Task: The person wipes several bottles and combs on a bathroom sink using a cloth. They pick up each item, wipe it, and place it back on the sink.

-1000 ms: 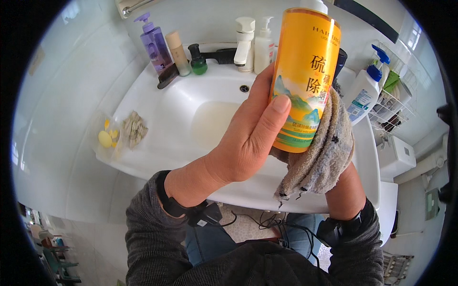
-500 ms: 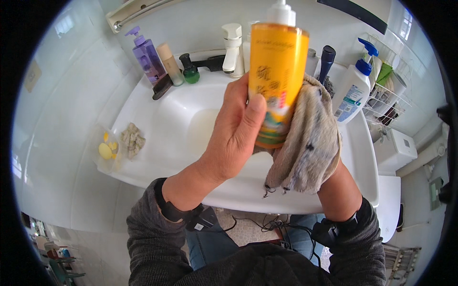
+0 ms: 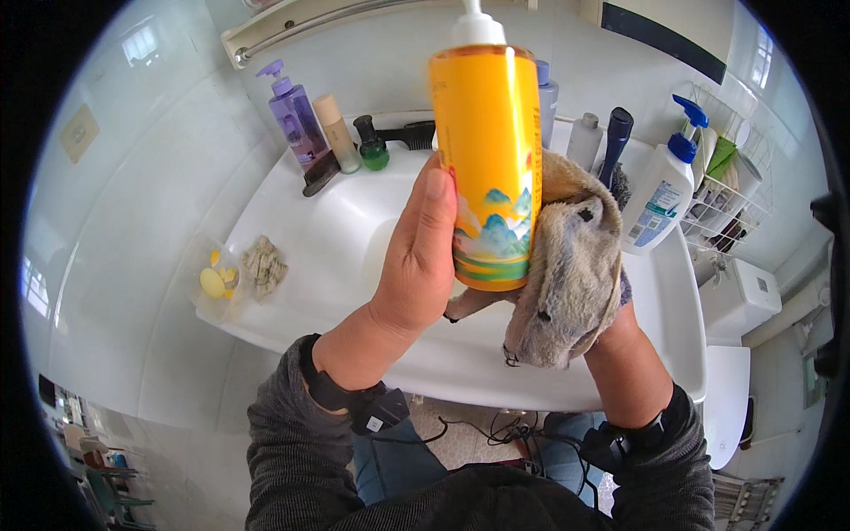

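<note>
1. The place was a bathroom, and it looked like one in a home.
2. A white washbasin (image 3: 323,257) took up the middle; a purple pump bottle (image 3: 297,128), a green bottle (image 3: 375,156) and a black comb (image 3: 414,135) lined its back edge, left of centre.
3. A white bottle with a blue pump (image 3: 660,195) stood at the back right corner, beside a crowded wire rack (image 3: 701,228).
4. Past the right edge was a white toilet (image 3: 726,394).
5. Glossy white walls (image 3: 115,248) enclosed it, with a metal rail (image 3: 345,18) beyond the back edge.
</note>
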The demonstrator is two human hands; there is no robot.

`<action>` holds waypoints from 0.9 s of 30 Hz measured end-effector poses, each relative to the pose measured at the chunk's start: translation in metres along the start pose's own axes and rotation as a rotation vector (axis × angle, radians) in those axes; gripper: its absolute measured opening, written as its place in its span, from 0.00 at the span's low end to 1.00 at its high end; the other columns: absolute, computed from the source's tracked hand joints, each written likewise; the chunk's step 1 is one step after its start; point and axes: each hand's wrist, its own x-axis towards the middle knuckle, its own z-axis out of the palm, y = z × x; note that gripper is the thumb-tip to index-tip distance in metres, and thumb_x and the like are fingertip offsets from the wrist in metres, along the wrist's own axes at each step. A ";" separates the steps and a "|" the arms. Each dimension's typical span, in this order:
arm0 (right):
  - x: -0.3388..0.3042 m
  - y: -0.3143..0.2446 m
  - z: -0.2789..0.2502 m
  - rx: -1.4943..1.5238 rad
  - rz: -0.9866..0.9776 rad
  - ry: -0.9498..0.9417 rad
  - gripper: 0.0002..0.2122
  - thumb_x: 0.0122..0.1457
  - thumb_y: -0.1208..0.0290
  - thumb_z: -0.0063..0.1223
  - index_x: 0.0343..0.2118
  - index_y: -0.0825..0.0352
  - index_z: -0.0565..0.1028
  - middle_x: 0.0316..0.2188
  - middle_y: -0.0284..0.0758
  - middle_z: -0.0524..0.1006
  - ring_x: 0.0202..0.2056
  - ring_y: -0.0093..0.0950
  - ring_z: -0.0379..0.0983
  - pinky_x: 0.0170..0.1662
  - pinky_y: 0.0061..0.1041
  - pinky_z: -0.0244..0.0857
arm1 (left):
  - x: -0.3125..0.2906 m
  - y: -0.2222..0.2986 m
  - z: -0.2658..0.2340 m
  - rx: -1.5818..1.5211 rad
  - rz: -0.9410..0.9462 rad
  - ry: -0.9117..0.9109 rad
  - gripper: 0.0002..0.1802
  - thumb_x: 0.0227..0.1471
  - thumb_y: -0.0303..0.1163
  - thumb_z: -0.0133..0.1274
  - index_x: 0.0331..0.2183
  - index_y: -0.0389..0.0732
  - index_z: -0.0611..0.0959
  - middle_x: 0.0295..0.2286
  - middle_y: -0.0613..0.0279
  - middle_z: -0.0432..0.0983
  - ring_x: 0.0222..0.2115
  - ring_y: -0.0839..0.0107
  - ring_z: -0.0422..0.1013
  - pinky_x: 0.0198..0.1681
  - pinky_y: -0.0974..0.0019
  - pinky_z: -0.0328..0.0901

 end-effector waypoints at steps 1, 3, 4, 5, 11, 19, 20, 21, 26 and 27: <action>0.001 0.001 0.000 0.035 -0.027 -0.026 0.32 0.49 0.72 0.65 0.58 0.66 0.62 0.52 0.38 0.70 0.52 0.28 0.69 0.57 0.28 0.63 | 0.000 -0.001 0.001 0.066 0.017 -0.028 0.28 0.66 0.48 0.30 0.57 0.37 0.62 0.48 0.62 0.68 0.48 0.75 0.64 0.53 0.72 0.59; 0.001 0.004 -0.001 0.138 0.023 -0.022 0.34 0.48 0.73 0.66 0.58 0.66 0.61 0.52 0.38 0.70 0.52 0.28 0.69 0.57 0.28 0.63 | 0.001 -0.004 0.004 0.258 0.146 -0.061 0.28 0.66 0.46 0.30 0.58 0.37 0.59 0.49 0.61 0.66 0.50 0.73 0.62 0.54 0.71 0.57; 0.001 0.005 -0.002 0.186 0.056 -0.007 0.34 0.48 0.73 0.66 0.58 0.66 0.61 0.52 0.38 0.70 0.52 0.28 0.69 0.57 0.28 0.63 | 0.001 -0.004 0.005 0.247 0.150 -0.067 0.27 0.66 0.45 0.30 0.59 0.37 0.59 0.49 0.61 0.65 0.50 0.73 0.62 0.54 0.71 0.56; 0.000 0.005 -0.004 0.136 0.059 -0.012 0.33 0.49 0.74 0.65 0.58 0.66 0.61 0.52 0.39 0.71 0.51 0.29 0.69 0.56 0.29 0.64 | 0.001 -0.005 0.005 0.234 0.149 -0.067 0.27 0.66 0.45 0.31 0.59 0.37 0.59 0.49 0.60 0.65 0.50 0.73 0.61 0.54 0.70 0.56; 0.001 0.003 -0.004 0.316 0.032 0.013 0.27 0.53 0.73 0.61 0.56 0.69 0.64 0.50 0.41 0.72 0.49 0.29 0.72 0.52 0.28 0.68 | -0.001 -0.003 -0.003 -0.025 -0.004 -0.037 0.28 0.67 0.46 0.26 0.58 0.36 0.61 0.49 0.62 0.66 0.50 0.75 0.62 0.55 0.72 0.56; -0.005 -0.001 0.001 0.164 -0.069 0.101 0.19 0.59 0.74 0.53 0.52 0.74 0.66 0.45 0.44 0.74 0.42 0.33 0.75 0.45 0.32 0.74 | 0.005 -0.001 -0.003 0.138 -0.084 -0.042 0.30 0.65 0.50 0.30 0.58 0.36 0.60 0.49 0.60 0.66 0.50 0.75 0.62 0.54 0.71 0.56; -0.004 0.001 0.000 0.172 -0.073 0.094 0.19 0.59 0.74 0.53 0.52 0.73 0.66 0.45 0.44 0.74 0.42 0.32 0.75 0.45 0.31 0.74 | 0.005 -0.001 -0.001 0.088 -0.042 -0.050 0.31 0.65 0.50 0.33 0.58 0.37 0.59 0.49 0.60 0.66 0.50 0.75 0.62 0.54 0.71 0.57; -0.004 0.004 -0.001 0.191 -0.085 0.075 0.19 0.59 0.74 0.53 0.52 0.73 0.66 0.45 0.43 0.74 0.42 0.32 0.75 0.45 0.31 0.74 | 0.004 0.000 0.000 0.061 -0.022 -0.048 0.31 0.64 0.51 0.37 0.58 0.37 0.59 0.49 0.60 0.66 0.50 0.75 0.62 0.54 0.70 0.57; 0.001 0.019 -0.009 0.323 0.082 0.112 0.17 0.59 0.72 0.53 0.51 0.69 0.67 0.44 0.38 0.74 0.42 0.28 0.75 0.44 0.25 0.73 | -0.003 0.007 0.002 -0.184 -0.085 -0.083 0.34 0.60 0.44 0.48 0.61 0.40 0.56 0.52 0.62 0.64 0.51 0.73 0.64 0.55 0.66 0.60; 0.003 0.019 -0.012 0.454 0.220 0.094 0.17 0.59 0.71 0.54 0.51 0.68 0.67 0.44 0.37 0.74 0.41 0.27 0.74 0.44 0.24 0.73 | -0.003 0.007 0.001 -0.239 -0.080 -0.091 0.34 0.60 0.43 0.48 0.61 0.40 0.55 0.52 0.62 0.64 0.51 0.73 0.64 0.55 0.66 0.60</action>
